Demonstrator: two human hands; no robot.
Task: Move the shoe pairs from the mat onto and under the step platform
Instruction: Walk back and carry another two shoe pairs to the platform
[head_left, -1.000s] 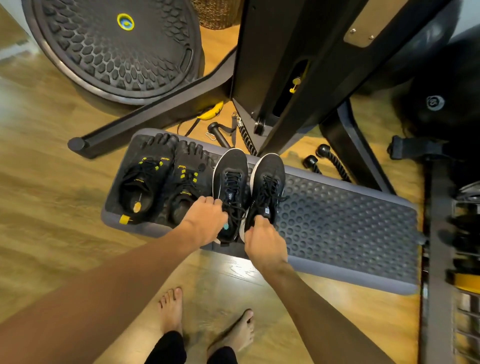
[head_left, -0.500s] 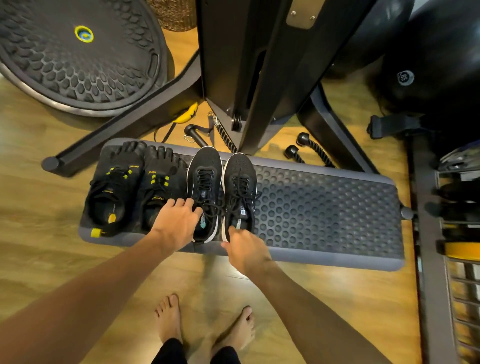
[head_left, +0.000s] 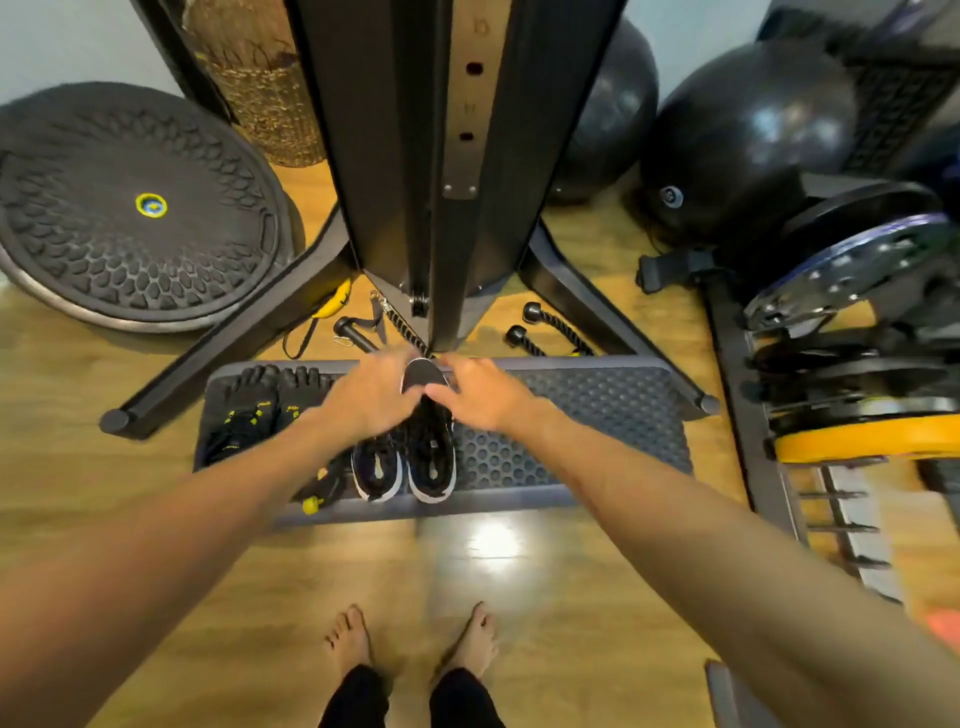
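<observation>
A pair of black sneakers (head_left: 415, 457) with white soles stands on the grey dimpled step platform (head_left: 571, 415), heels toward me. My left hand (head_left: 371, 397) lies over the toe of the left sneaker with its fingers curled round it. My right hand (head_left: 485, 397) holds the toe of the right sneaker between thumb and fingers. A pair of black toe shoes with yellow trim (head_left: 244, 415) sits on the platform's left end, partly hidden by my left forearm. The hands are blurred.
A black machine column (head_left: 441, 171) with splayed legs rises right behind the platform, with rope handles (head_left: 540, 332) and straps at its foot. A round balance trainer (head_left: 135, 218) is at left, exercise balls (head_left: 743, 135) and a weight rack (head_left: 852, 364) at right. My bare feet stand on the wooden floor.
Both hands left the sneakers' heels and reached forward to their toes. The view tilted up and pulled back, showing more of the machine and the balls.
</observation>
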